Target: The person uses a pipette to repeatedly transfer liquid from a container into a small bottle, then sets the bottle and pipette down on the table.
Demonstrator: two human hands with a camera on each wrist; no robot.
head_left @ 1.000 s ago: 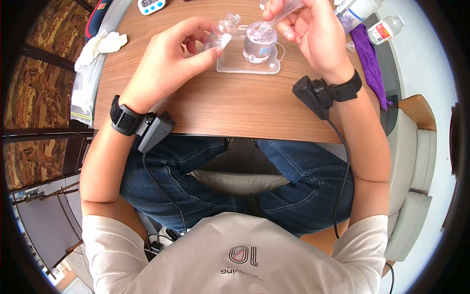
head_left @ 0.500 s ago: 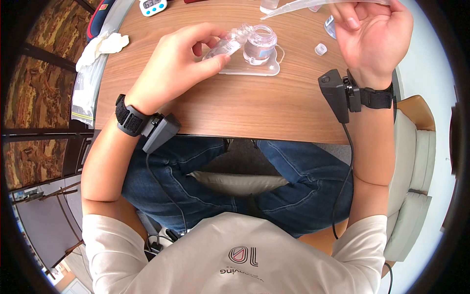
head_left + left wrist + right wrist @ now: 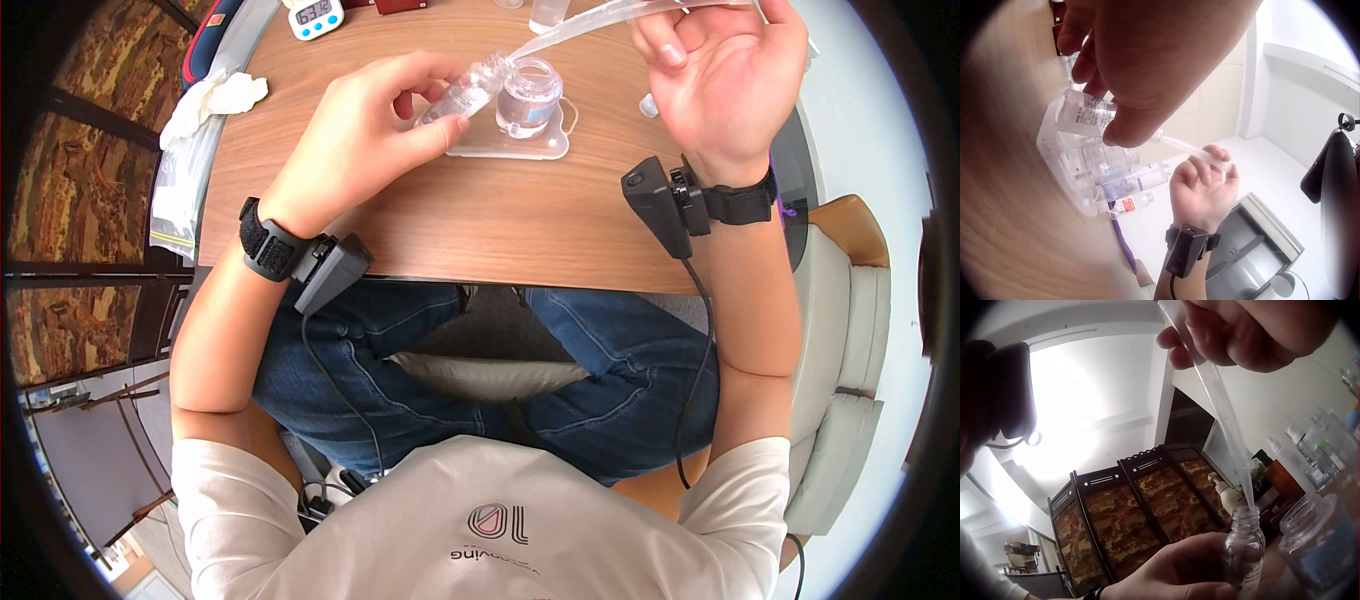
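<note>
A small clear bottle (image 3: 468,98) with printed text leans in my left hand (image 3: 365,135), which grips it between thumb and fingers. My right hand (image 3: 725,95) is raised, palm up, and holds a long translucent plastic dropper (image 3: 590,22). In the right wrist view the tip of the dropper (image 3: 1245,484) is right at the bottle's open mouth. Beside the bottle stands an open, wide-mouthed clear jar (image 3: 528,108) with a blue label patch and clear liquid. The jar is on a transparent tray (image 3: 540,151).
A white timer (image 3: 317,18) and a dark red box (image 3: 400,4) lie at the back. Crumpled white material (image 3: 238,95) and a zip bag (image 3: 175,215) sit at the left edge. A small cap (image 3: 648,105) lies near my right hand. A red-labelled bottle (image 3: 1130,204) stands beyond the tray.
A second ago the dropper was in the jar. My right hand lifted it out to the right, then came back left, bringing the tip to the bottle's mouth. The left hand shifted slightly.
</note>
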